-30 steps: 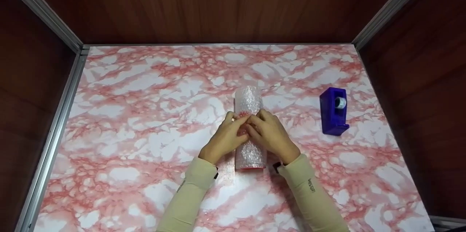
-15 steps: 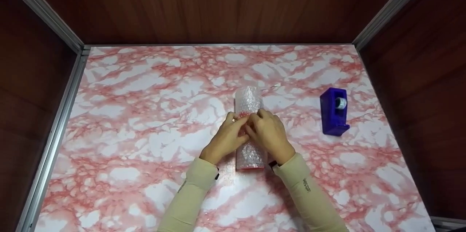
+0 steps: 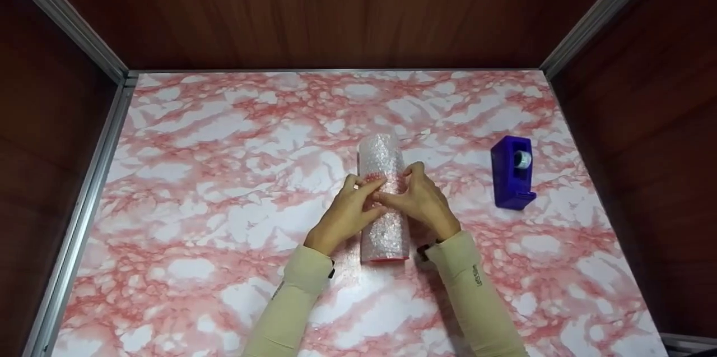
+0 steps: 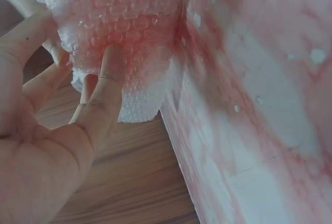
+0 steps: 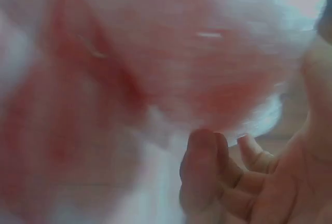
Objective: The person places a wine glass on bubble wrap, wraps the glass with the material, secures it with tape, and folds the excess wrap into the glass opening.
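Note:
A cylinder in clear bubble wrap (image 3: 386,233), with red showing through its middle and at its near end, lies lengthwise before me on the table. My left hand (image 3: 340,214) holds its left side, thumb over the top and fingers down the flank. In the left wrist view, fingertips touch the bubble wrap (image 4: 129,24). From the right, my right hand (image 3: 425,203) grips the cylinder with the thumb across the top near the left hand's fingers. The right wrist view is blurred; curled fingers (image 5: 202,156) show beside the wrap there.
A purple tape dispenser (image 3: 511,175) with a roll of tape stands to the right on the red-and-white marbled table (image 3: 224,177). Dark wood panels (image 3: 336,9) with metal edge strips close in the back and both sides.
My right hand's fingers have spread from the top of the cylinder to its right side, thumb staying on top. The cylinder has shifted very slightly left; my left hand stays nearly in place.

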`<state>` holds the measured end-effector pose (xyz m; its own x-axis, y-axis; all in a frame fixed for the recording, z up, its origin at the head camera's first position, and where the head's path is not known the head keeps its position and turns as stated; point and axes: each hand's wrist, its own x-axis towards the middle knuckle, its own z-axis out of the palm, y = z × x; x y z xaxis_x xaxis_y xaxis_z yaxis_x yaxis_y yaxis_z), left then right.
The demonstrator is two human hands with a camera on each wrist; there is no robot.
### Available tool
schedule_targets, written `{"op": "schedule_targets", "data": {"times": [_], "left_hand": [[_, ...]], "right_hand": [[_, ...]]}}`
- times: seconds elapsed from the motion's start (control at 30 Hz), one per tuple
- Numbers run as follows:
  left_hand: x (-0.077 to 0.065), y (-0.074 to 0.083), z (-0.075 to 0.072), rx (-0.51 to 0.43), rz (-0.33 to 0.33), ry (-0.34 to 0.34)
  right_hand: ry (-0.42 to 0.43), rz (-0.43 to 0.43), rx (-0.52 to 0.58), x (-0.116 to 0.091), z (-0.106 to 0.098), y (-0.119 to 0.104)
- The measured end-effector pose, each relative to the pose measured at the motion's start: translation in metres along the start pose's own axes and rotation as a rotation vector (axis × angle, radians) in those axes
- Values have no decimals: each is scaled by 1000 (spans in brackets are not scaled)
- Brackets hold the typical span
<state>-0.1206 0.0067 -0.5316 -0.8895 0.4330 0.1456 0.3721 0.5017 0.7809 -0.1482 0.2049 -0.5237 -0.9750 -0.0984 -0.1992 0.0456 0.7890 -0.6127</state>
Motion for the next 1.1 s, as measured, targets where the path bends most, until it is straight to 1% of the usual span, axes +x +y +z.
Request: {"op": "schedule_targets", "data": {"times": [0.1, 0.17, 0.3, 0.4, 0.5, 0.6, 0.73, 0.83, 0.97, 1.1], "left_hand": [[0, -2, 0, -16, 10, 8], [-1, -4, 1, -37, 4, 0], [-4, -11, 2, -150, -40, -24], [-6, -18, 4, -222, -72, -5], [-6, -24, 6, -267, -104, 21], [-6, -27, 10, -328, -140, 33], [-4, -27, 14, -405, -183, 65], [-3, -28, 15, -411, -203, 87], [-2, -28, 15, -385, -220, 102], [-1, -28, 15, -420, -291, 79]], "right_hand": [[-61, 62, 129, 5, 6, 10], [-93, 102, 194, 6, 9, 13], [-145, 150, 275, 7, 14, 17], [-159, 153, 311, 6, 16, 19], [-162, 147, 373, 5, 17, 21], [-160, 131, 414, 4, 17, 23], [-148, 107, 417, 4, 18, 26], [-152, 87, 409, 3, 19, 27], [-163, 84, 430, 2, 18, 26], [-166, 97, 463, 2, 20, 26]]}}
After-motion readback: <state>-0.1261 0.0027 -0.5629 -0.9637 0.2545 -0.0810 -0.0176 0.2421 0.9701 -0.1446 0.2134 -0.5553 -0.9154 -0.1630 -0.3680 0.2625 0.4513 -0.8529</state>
